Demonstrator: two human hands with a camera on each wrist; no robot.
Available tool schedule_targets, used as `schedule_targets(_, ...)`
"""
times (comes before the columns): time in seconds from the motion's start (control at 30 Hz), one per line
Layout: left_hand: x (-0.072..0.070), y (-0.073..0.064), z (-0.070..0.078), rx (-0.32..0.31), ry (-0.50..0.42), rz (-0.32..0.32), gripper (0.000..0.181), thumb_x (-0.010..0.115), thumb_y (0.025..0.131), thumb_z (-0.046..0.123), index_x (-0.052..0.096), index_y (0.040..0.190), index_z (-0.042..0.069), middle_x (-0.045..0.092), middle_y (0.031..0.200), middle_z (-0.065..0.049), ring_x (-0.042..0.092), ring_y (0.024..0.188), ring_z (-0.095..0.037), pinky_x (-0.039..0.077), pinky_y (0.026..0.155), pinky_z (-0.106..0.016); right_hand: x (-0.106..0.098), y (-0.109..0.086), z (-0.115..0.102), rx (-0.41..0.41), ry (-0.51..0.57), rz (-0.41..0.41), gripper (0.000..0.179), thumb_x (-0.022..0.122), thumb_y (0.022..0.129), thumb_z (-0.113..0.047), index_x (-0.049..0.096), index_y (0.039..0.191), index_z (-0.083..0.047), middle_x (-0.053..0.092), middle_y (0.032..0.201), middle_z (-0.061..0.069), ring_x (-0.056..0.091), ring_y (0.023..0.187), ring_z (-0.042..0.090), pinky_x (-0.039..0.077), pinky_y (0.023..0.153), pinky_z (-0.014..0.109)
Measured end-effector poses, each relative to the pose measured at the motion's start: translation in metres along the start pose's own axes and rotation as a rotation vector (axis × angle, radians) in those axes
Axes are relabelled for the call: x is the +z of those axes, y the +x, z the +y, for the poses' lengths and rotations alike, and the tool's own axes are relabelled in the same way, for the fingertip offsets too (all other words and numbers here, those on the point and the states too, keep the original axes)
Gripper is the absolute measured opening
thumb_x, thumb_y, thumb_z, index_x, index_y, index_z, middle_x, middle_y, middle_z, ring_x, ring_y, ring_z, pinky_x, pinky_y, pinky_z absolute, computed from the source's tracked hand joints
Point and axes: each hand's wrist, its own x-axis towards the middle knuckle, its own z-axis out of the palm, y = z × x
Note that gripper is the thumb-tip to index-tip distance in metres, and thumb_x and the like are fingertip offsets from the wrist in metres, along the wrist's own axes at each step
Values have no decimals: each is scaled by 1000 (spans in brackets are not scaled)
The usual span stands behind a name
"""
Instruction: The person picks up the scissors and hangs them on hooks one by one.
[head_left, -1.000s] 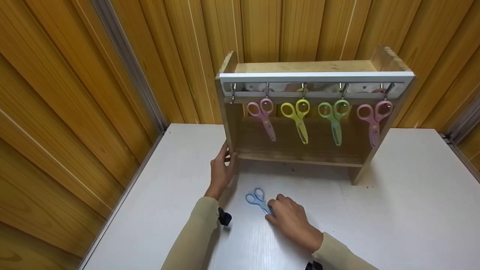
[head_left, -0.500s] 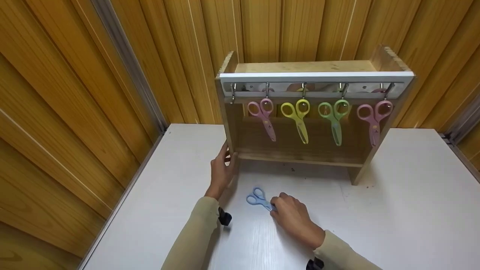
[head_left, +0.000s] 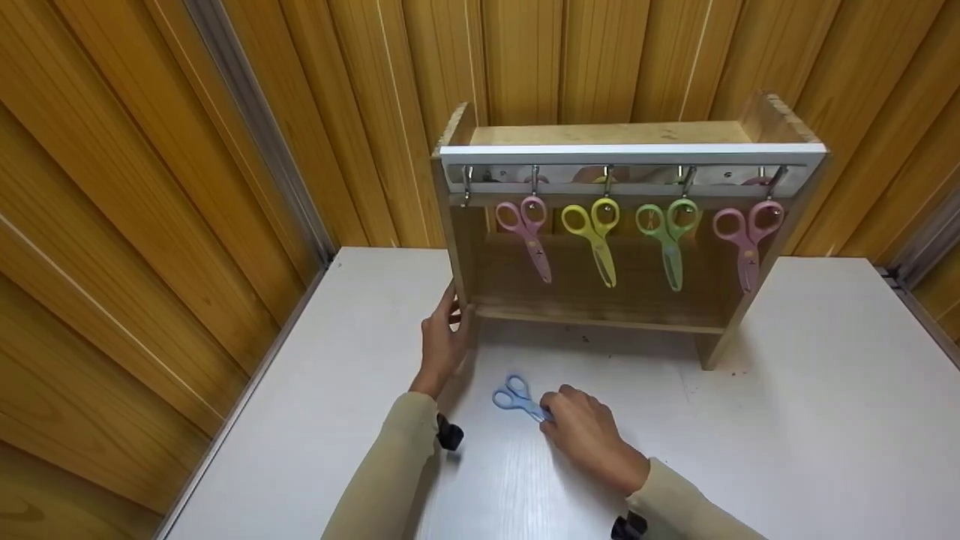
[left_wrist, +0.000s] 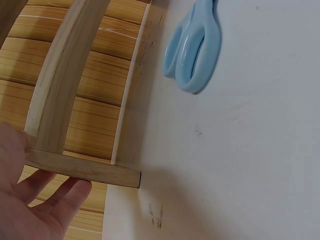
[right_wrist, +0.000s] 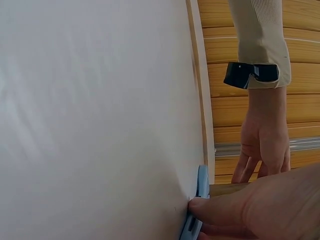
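My right hand pinches light blue scissors by the blade end, low over the white table, with the handle loops pointing left toward the rack. In the right wrist view the thumb presses on the scissors; the other fingertips are mostly hidden. My left hand holds the lower left side panel of a wooden rack. The left wrist view shows thumb and fingers on either side of that panel's edge. Pink scissors, yellow scissors, green scissors and another pink pair hang from the rack's hooks.
A metal strip with several hooks runs along the rack's upper front. The leftmost hook bears no scissors. The white table reaches wood-panelled walls behind and at the left.
My right hand has shifted slightly right and away with the blue scissors, mostly in the first half second. My left hand stays at the rack, and the hanging scissors look unchanged.
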Motion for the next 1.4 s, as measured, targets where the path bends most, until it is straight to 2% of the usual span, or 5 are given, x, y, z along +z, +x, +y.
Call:
schedule_targets(0.23, 0, 1, -1, 22, 13, 12, 60, 59, 106, 17, 35, 161, 15, 57, 148, -9, 70, 112, -25, 58, 91, -36, -5, 2, 0, -31, 46, 20, 14, 84, 76, 3, 74, 79, -6, 56, 71, 1, 49, 64, 13, 45, 50, 32)
schedule_targets(0.7, -1, 1, 2, -5, 7, 10, 61, 59, 106, 18, 34, 162, 18, 55, 151, -7, 69, 114, -27, 57, 94, -37, -11, 8, 2, -16, 52, 14, 14, 82, 76, 5, 74, 77, -6, 58, 71, 0, 49, 62, 13, 45, 51, 33)
schedule_targets(1.0, 1, 0, 0, -37, -11, -13, 63, 59, 106, 21, 31, 163, 22, 49, 156, -3, 66, 121, -21, 56, 96, -34, -47, 20, -9, -34, 48, 53, 12, 81, 80, 2, 75, 82, -8, 62, 73, -1, 51, 64, 14, 47, 54, 37)
schedule_targets(1.23, 1, 0, -1, 0, 2, 5, 62, 59, 106, 20, 34, 162, 20, 56, 149, -7, 70, 114, -25, 58, 93, -36, -75, 30, -24, -82, 68, 116, 11, 85, 82, -4, 76, 85, -10, 63, 77, -2, 55, 67, 13, 48, 56, 34)
schedule_targets(1.4, 1, 1, -1, -23, -6, -5, 63, 59, 106, 17, 33, 162, 20, 58, 148, -9, 69, 112, -27, 58, 94, -37, -88, 38, -35, -118, 107, 152, 10, 85, 84, -7, 76, 87, -11, 63, 79, -3, 55, 69, 12, 48, 59, 33)
